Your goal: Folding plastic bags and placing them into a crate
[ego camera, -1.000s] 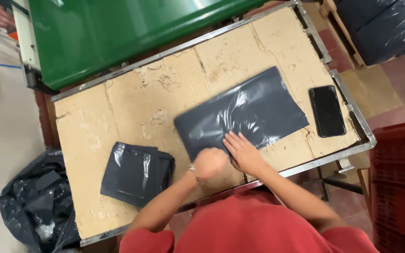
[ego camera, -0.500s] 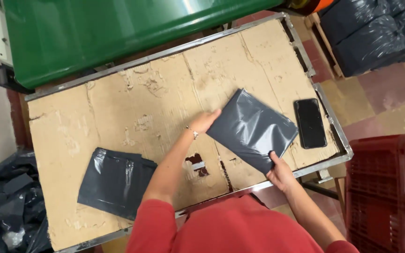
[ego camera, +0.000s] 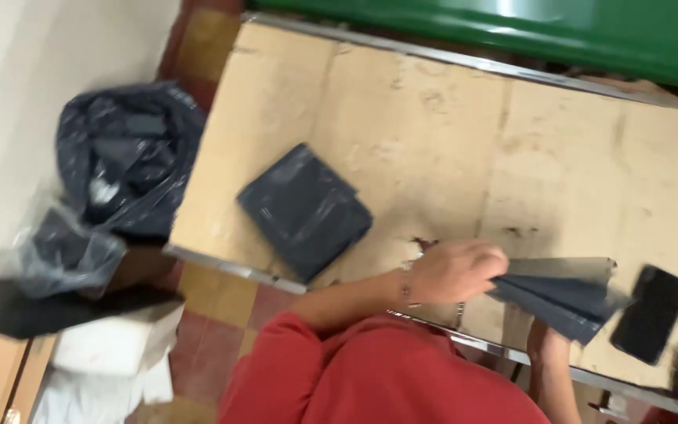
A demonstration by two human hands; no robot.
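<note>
I see a matt, worn cardboard top on the metal-rimmed desk (ego camera: pixel 433 157); the grey mailer bag (ego camera: pixel 559 294) is smooth plastic, the phone (ego camera: pixel 651 314) glossy.

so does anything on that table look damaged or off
Yes: the cardboard table top is worn, with a torn hole near its front edge beside the left hand. The phone also lies close to the table's corner.

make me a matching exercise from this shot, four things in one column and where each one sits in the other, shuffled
Things:
1. stack of dark mailer bags
2. black phone
3. grey mailer bag
4. black plastic sack

Places:
A. on the floor, left of the table
B. gripped in the left hand
C. lying on the cardboard near the table's left end
D. flat near the table's right corner

Pairs: 1-C, 2-D, 3-B, 4-A
</note>
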